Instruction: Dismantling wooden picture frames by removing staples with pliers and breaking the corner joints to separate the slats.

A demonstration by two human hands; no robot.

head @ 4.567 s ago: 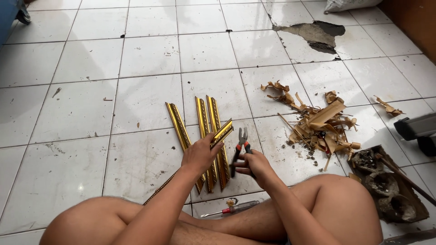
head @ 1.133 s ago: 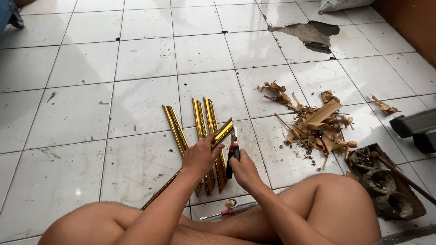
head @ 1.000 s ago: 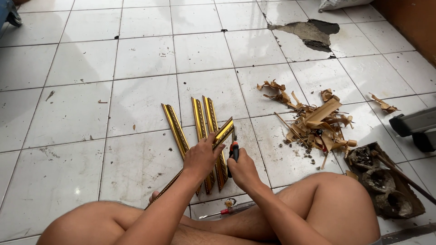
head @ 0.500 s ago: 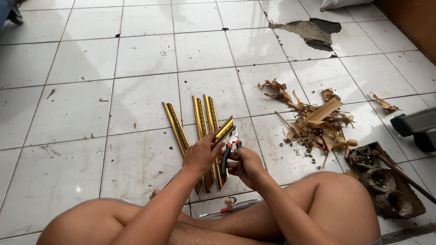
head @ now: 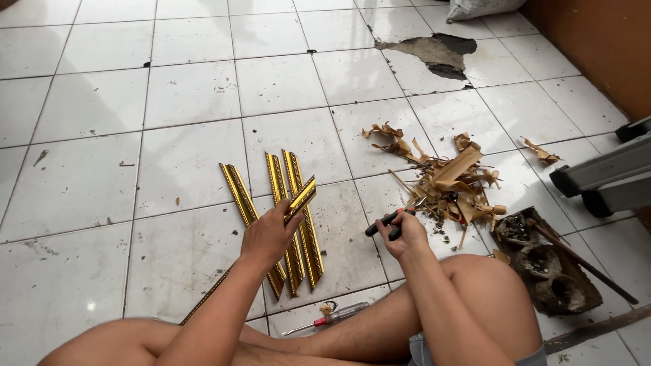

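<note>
On tiled floor [head: 190,95] | left hand [head: 268,234] clamps gold moulding strip [head: 300,198], long axis running up-right | right hand [head: 401,235], just beside, grips pliers [head: 388,221]

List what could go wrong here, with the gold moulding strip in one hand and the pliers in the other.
1. The left hand holds one gold strip raised by its end; its cut tip might scrape bare skin.
2. The right hand grips the pliers just above a bare knee; a slip could pinch or jab it.
3. A screwdriver lies by the legs, and scraps litter the tiles; shifting might mean pressing on something sharp.
</note>
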